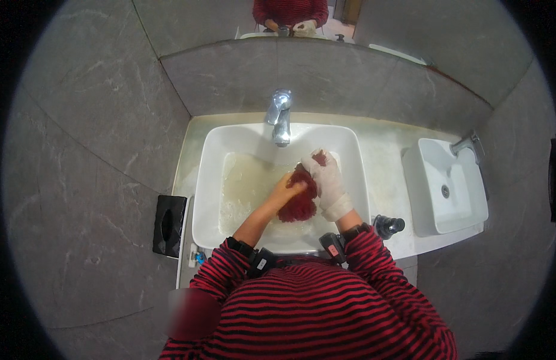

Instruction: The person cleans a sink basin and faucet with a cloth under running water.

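A dark red cloth [298,209] is bunched between my two hands over a white washbasin [210,148]. Cloudy water [246,180] stands in the basin, with some froth near its front left. My bare left hand [287,189] grips the cloth from the left, the thumb lying across it. On my right hand [323,173] is a whitish glove, and its fingers are closed around the upper end of the cloth, a bit of which pokes out on top. Whether the cloth's lower end touches the water is hard to tell.
A chrome faucet [282,121] stands behind the basin. To the right are a dark pump bottle [387,226] and a smaller white basin [422,189] with its own tap [468,145]. A black tissue box [169,227] sits at the left. Behind the counter rises a mirror [206,27].
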